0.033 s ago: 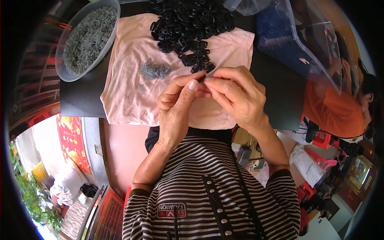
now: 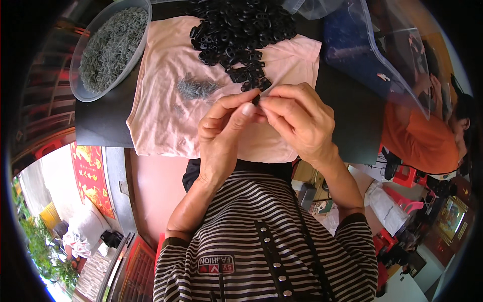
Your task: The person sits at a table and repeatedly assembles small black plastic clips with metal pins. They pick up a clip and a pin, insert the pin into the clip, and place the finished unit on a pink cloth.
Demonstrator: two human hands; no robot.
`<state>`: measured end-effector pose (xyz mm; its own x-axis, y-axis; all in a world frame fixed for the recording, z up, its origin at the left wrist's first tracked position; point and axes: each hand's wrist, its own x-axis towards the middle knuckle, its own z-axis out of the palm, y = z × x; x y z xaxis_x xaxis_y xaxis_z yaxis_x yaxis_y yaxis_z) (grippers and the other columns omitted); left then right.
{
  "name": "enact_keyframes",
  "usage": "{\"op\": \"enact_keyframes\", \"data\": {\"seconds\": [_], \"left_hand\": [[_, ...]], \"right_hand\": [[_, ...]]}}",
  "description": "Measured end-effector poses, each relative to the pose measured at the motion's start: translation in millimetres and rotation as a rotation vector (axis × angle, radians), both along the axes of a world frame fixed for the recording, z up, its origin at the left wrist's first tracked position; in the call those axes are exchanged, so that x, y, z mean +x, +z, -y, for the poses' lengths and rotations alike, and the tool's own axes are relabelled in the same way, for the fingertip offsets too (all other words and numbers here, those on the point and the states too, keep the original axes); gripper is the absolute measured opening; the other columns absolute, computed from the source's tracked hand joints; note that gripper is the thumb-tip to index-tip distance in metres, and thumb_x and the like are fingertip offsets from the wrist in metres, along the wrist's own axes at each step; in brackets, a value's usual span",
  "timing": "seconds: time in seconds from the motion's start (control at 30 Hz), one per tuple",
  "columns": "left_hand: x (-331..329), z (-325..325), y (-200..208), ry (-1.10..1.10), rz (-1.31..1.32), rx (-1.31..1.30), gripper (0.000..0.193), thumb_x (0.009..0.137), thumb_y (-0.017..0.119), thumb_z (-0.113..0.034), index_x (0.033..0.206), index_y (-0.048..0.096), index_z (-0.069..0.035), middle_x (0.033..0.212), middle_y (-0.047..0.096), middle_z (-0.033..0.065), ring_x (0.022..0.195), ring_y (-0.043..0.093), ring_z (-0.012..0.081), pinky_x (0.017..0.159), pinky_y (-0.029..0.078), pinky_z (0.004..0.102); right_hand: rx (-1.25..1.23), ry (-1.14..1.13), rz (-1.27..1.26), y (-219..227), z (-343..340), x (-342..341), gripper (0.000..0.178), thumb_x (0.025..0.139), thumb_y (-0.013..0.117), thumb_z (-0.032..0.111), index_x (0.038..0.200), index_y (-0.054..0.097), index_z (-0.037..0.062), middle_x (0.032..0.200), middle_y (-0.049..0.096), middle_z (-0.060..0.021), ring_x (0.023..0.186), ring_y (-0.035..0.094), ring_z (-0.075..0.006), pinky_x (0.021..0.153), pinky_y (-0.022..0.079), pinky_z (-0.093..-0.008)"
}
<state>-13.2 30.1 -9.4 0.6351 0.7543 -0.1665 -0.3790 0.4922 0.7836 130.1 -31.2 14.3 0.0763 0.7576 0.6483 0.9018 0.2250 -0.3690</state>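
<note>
My left hand pinches a small black plastic piece between thumb and index finger. Bent fingers of my right hand close on the same piece from the other side, hiding much of it. Just beyond the fingertips, a few loose black plastic parts with holes trail from a large black heap. Left of these lies a small pile of thin grey pins or springs, too fine to tell which. Both piles rest on a pink cloth.
A clear oval tub full of grey pieces stands at the far left of the dark table. A clear plastic bin with something blue is at the far right. Beyond it sits a person in an orange top.
The black piece has turned slightly between my fingertips, and my left thumb has shifted a little. The piles look the same.
</note>
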Motion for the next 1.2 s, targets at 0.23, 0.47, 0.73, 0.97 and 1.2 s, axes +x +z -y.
{"op": "enact_keyframes", "data": {"seconds": [0.23, 0.47, 0.73, 0.97, 1.2], "left_hand": [[-6, -5, -5, -0.034, 0.010, 0.001, 0.021, 0.084, 0.063, 0.000, 0.105, 0.059, 0.002, 0.094, 0.063, 0.0058, 0.082, 0.061, 0.0114, 0.079, 0.049, 0.0227], [-14, -4, -8, -0.190, -0.004, 0.166, 0.016, 0.081, 0.063, 0.006, 0.097, 0.061, 0.004, 0.097, 0.061, 0.0082, 0.090, 0.059, 0.0120, 0.081, 0.049, 0.0234], [-17, -7, -6, -0.382, 0.201, 0.006, 0.013, 0.079, 0.063, 0.007, 0.091, 0.059, 0.005, 0.091, 0.062, 0.0167, 0.084, 0.065, 0.0210, 0.075, 0.056, 0.0307], [-23, -10, -2, -0.429, 0.182, -0.109, 0.017, 0.079, 0.066, 0.004, 0.096, 0.061, 0.004, 0.093, 0.064, 0.0092, 0.086, 0.063, 0.0139, 0.079, 0.053, 0.0253], [-23, -10, 1, -0.433, 0.144, -0.114, 0.023, 0.078, 0.067, 0.005, 0.100, 0.061, 0.004, 0.089, 0.065, 0.0083, 0.084, 0.064, 0.0138, 0.078, 0.053, 0.0248]], "right_hand": [[-0.161, 0.018, -0.121, 7, -4, -4, 0.021, 0.067, 0.072, 0.005, 0.086, 0.063, 0.0081, 0.084, 0.059, -0.0026, 0.065, 0.060, -0.0159, 0.056, 0.051, -0.0245], [-0.333, -0.058, -0.347, 9, -35, 9, 0.010, 0.076, 0.066, 0.003, 0.086, 0.062, 0.0050, 0.082, 0.059, -0.0046, 0.063, 0.060, -0.0187, 0.056, 0.047, -0.0280], [-0.418, 0.096, -0.109, -8, -60, -4, 0.007, 0.077, 0.063, 0.016, 0.080, 0.064, 0.0097, 0.078, 0.056, -0.0006, 0.069, 0.059, -0.0200, 0.056, 0.047, -0.0317], [-0.426, 0.083, -0.100, -14, -59, -6, 0.007, 0.076, 0.063, 0.015, 0.079, 0.062, 0.0089, 0.078, 0.056, -0.0009, 0.068, 0.059, -0.0207, 0.055, 0.046, -0.0329], [-0.398, 0.023, -0.163, -15, -55, -7, 0.007, 0.075, 0.063, 0.013, 0.079, 0.059, 0.0083, 0.078, 0.057, -0.0022, 0.066, 0.060, -0.0230, 0.055, 0.046, -0.0333]]}}
